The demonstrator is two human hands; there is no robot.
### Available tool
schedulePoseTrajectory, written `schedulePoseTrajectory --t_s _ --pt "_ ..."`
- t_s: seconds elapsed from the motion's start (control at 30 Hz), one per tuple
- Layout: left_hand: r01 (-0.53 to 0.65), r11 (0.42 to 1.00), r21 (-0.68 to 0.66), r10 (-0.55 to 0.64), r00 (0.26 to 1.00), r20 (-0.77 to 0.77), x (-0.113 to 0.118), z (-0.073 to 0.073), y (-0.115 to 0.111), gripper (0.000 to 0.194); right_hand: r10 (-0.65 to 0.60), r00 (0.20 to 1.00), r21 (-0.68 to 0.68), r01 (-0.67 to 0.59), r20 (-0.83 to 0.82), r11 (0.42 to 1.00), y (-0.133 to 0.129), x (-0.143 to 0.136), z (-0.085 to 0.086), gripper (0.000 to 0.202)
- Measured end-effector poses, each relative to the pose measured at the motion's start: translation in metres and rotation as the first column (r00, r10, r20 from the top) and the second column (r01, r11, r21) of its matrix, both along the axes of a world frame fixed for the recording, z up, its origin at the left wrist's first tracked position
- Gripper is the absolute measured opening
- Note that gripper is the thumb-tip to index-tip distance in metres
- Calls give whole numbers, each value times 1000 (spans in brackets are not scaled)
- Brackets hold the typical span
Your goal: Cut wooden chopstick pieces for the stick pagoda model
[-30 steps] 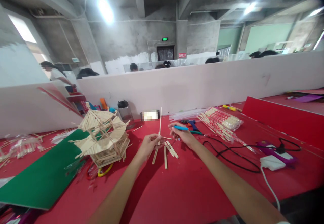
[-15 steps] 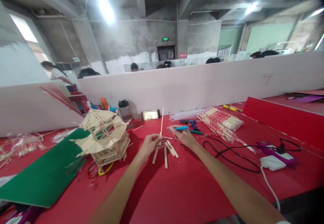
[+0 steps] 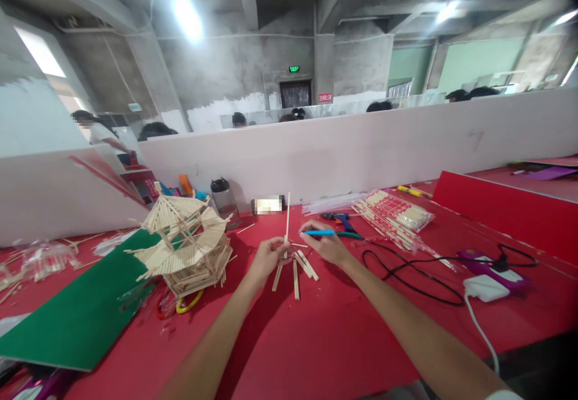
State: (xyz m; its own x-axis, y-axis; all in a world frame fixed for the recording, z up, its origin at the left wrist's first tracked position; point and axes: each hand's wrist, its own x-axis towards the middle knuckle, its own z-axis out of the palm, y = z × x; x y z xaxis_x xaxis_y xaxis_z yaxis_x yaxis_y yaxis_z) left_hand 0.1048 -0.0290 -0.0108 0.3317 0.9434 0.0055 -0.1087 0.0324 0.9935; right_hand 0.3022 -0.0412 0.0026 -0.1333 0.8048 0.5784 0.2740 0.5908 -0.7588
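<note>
My left hand [image 3: 270,254] is closed on a long wooden stick [image 3: 288,214] that stands upright, with a shorter piece alongside its lower end. In my right hand [image 3: 329,244] is a blue pen [image 3: 318,232], held level with its tip towards the stick and a small gap between them. Several short cut sticks [image 3: 296,276] lie on the red table just below the hands. To the left stands a tiered pavilion model [image 3: 185,243] built of similar sticks.
A glue gun [image 3: 338,219] and bagged chopsticks [image 3: 392,216] lie right of centre. A black cable [image 3: 419,294] runs to a purple power strip [image 3: 497,267]. Left are a green board [image 3: 81,309] and scissors [image 3: 188,302]. A bottle [image 3: 222,201] and phone [image 3: 268,205] stand before the white partition [image 3: 343,153].
The pen has tilted flatter in my right hand, and its body now lies lower across the fingers. My left hand and the upright stick have hardly moved.
</note>
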Motion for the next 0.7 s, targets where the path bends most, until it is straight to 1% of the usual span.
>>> schedulePoseTrajectory --t_s 0.37,0.53,0.7 --pt "-23 1000 -13 24 999 36 0 -2 2 38 -10 1000 -15 10 -3 1000 1 -1 -2 12" --pt "-19 1000 -18 19 999 27 0 -3 3 38 -18 1000 -26 19 15 999 1 -1 -5 13" --pt "-5 999 -34 6 999 51 1 -3 2 39 -7 1000 -22 7 4 1000 0 -2 -3 13"
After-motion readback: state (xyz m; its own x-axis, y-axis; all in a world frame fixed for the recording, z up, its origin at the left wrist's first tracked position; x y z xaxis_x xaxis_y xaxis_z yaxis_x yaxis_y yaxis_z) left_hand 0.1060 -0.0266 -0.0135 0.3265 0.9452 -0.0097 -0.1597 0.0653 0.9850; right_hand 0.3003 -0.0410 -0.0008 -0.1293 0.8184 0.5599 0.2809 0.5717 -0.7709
